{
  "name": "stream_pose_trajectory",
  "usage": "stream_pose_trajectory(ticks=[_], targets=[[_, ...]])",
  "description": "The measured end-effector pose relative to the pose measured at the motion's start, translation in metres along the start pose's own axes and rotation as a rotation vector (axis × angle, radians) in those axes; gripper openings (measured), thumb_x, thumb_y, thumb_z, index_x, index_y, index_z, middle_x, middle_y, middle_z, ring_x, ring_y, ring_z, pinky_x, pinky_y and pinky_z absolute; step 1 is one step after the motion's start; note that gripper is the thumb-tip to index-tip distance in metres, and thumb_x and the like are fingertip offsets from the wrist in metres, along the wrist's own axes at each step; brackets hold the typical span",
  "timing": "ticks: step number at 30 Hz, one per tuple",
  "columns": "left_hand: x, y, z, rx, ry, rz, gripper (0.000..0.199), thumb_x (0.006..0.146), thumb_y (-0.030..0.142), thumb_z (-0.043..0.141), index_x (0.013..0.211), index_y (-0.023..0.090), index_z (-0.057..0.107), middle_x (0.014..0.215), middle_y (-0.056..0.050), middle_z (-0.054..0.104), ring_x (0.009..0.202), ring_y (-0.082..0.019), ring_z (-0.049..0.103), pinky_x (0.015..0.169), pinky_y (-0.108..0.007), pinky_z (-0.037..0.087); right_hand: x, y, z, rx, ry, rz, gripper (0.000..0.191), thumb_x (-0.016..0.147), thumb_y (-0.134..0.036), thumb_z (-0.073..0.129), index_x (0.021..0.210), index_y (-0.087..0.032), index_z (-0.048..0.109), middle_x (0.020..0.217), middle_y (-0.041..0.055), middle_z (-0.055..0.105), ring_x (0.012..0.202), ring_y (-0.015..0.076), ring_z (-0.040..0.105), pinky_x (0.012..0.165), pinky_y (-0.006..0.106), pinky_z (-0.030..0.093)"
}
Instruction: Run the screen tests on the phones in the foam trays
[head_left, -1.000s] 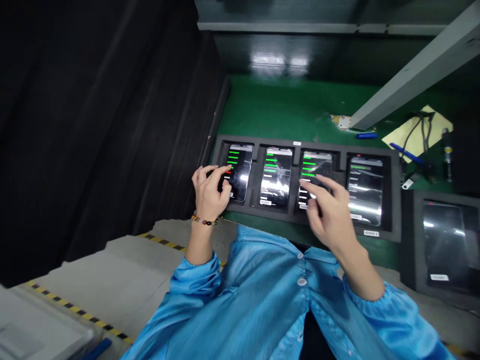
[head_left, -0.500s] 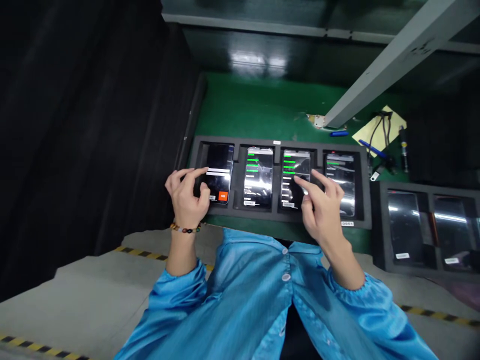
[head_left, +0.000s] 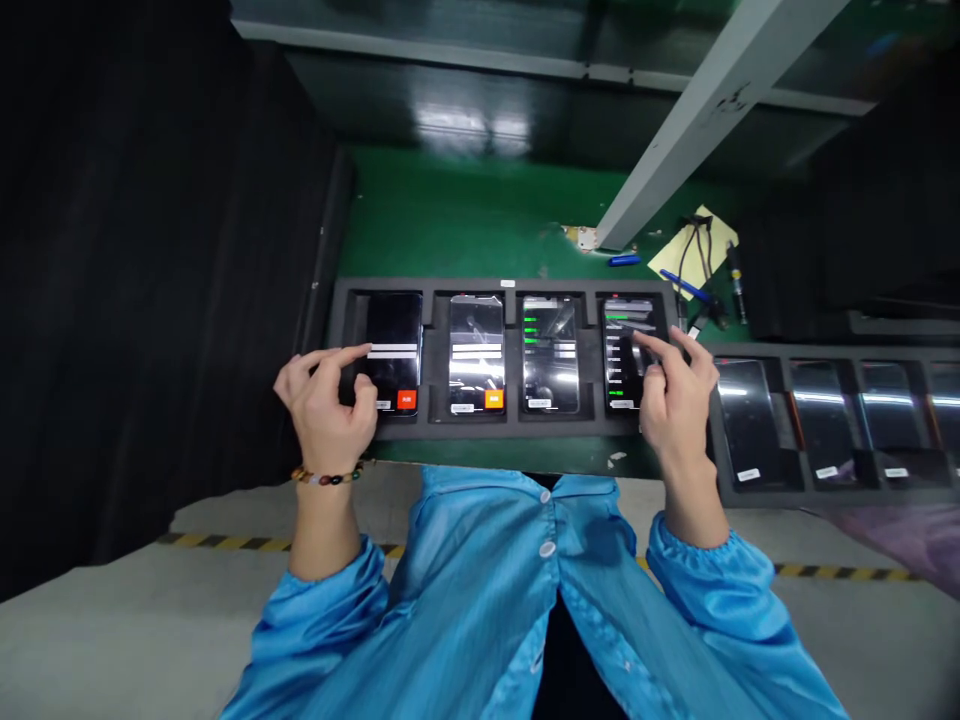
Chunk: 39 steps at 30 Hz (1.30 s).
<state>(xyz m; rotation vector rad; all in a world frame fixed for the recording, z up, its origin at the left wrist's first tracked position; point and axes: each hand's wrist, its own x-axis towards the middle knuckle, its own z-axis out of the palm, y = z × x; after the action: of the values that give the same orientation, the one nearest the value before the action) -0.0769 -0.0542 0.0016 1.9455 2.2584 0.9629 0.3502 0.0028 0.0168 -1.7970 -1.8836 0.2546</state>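
Several smartphones lie face up in the slots of a grey foam tray [head_left: 480, 429]. My left hand [head_left: 328, 398] is open at the leftmost phone [head_left: 394, 320], its index fingertip at the screen's left edge beside white bars; an orange-red button glows below. My right hand [head_left: 679, 395] is open, with its index finger over the rightmost phone [head_left: 619, 375], whose screen lists lines of text, some green. Whether that fingertip touches the glass I cannot tell. Between them, the second phone [head_left: 476, 325] shows white bars and an orange button, and the third phone [head_left: 551, 375] shows green lines.
Another grey tray [head_left: 780, 492] with several dark-screened phones stands at right. Behind are a slanted grey post [head_left: 675, 130], a blue pen cap [head_left: 623, 260], yellow paper [head_left: 716, 240] with a black cable, and a dark pen [head_left: 736, 280]. A black curtain [head_left: 150, 250] hangs at left.
My right hand has moved from the third phone to the rightmost one. The second phone's screen has switched from green text to white bars with an orange button. My left hand stays at the leftmost phone.
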Motion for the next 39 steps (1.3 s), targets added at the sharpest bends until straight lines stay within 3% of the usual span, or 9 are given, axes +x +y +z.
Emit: stream_pose_trajectory(ticks=[6, 12, 20, 26, 29, 35, 39], targets=[[0.002, 0.004, -0.001, 0.03, -0.008, -0.033, 0.031, 0.099, 0.027, 0.059, 0.124, 0.028, 0.077, 0.121, -0.013, 0.077, 0.127, -0.035, 0.065, 0.125, -0.061, 0.039, 0.011, 0.005, 0.004, 0.0, -0.075, -0.023, 0.051, 0.105, -0.028, 0.044, 0.15, -0.025, 0.068, 0.152, 0.0177, 0.061, 0.157, 0.036, 0.046, 0.127, 0.066, 0.035], [0.001, 0.004, -0.003, 0.035, -0.005, -0.023, 0.027, 0.1, 0.028, 0.058, 0.122, 0.027, 0.075, 0.118, -0.011, 0.078, 0.123, -0.034, 0.068, 0.124, -0.059, 0.041, -0.001, 0.012, 0.001, -0.002, 0.002, -0.024, 0.051, 0.105, -0.03, 0.041, 0.146, -0.025, 0.071, 0.148, 0.0167, 0.065, 0.154, 0.0348, 0.049, 0.125, 0.063, 0.038], [0.005, 0.002, -0.001, -0.076, -0.042, 0.111, 0.029, 0.101, 0.025, 0.062, 0.127, 0.025, 0.074, 0.121, -0.01, 0.08, 0.12, -0.032, 0.069, 0.123, -0.054, 0.043, -0.005, 0.013, 0.0, 0.0, 0.006, -0.053, 0.047, 0.101, -0.03, 0.05, 0.14, -0.023, 0.075, 0.149, 0.0176, 0.063, 0.15, 0.037, 0.054, 0.121, 0.061, 0.044], [0.006, 0.006, 0.0, -0.046, -0.025, 0.07, 0.027, 0.101, 0.027, 0.061, 0.124, 0.025, 0.075, 0.12, -0.01, 0.08, 0.118, -0.03, 0.069, 0.127, -0.054, 0.04, -0.005, 0.014, -0.002, -0.026, 0.009, -0.083, 0.043, 0.1, -0.031, 0.053, 0.133, -0.023, 0.079, 0.146, 0.0167, 0.067, 0.145, 0.0362, 0.059, 0.122, 0.058, 0.043], [0.006, 0.008, 0.0, -0.044, -0.025, 0.058, 0.027, 0.1, 0.027, 0.061, 0.122, 0.024, 0.076, 0.119, -0.01, 0.08, 0.118, -0.03, 0.069, 0.127, -0.054, 0.039, -0.004, 0.001, 0.001, -0.03, -0.015, -0.104, 0.043, 0.099, -0.03, 0.052, 0.133, -0.022, 0.078, 0.143, 0.0167, 0.069, 0.146, 0.0358, 0.059, 0.122, 0.058, 0.042], [0.007, 0.006, 0.001, -0.013, -0.036, 0.088, 0.032, 0.1, 0.031, 0.06, 0.124, 0.022, 0.077, 0.12, -0.01, 0.08, 0.121, -0.029, 0.069, 0.128, -0.051, 0.038, 0.0, -0.039, 0.019, 0.1, -0.207, -0.354, 0.048, 0.103, -0.022, 0.047, 0.146, -0.02, 0.069, 0.136, 0.0116, 0.076, 0.153, 0.0348, 0.051, 0.124, 0.057, 0.04], [0.006, 0.004, 0.001, -0.021, -0.045, 0.13, 0.035, 0.099, 0.031, 0.06, 0.128, 0.022, 0.077, 0.12, -0.01, 0.08, 0.123, -0.03, 0.068, 0.127, -0.052, 0.037, 0.004, -0.059, 0.029, 0.1, -0.227, -0.394, 0.048, 0.104, -0.019, 0.046, 0.147, -0.02, 0.067, 0.136, 0.01, 0.077, 0.154, 0.0347, 0.05, 0.123, 0.058, 0.039]])
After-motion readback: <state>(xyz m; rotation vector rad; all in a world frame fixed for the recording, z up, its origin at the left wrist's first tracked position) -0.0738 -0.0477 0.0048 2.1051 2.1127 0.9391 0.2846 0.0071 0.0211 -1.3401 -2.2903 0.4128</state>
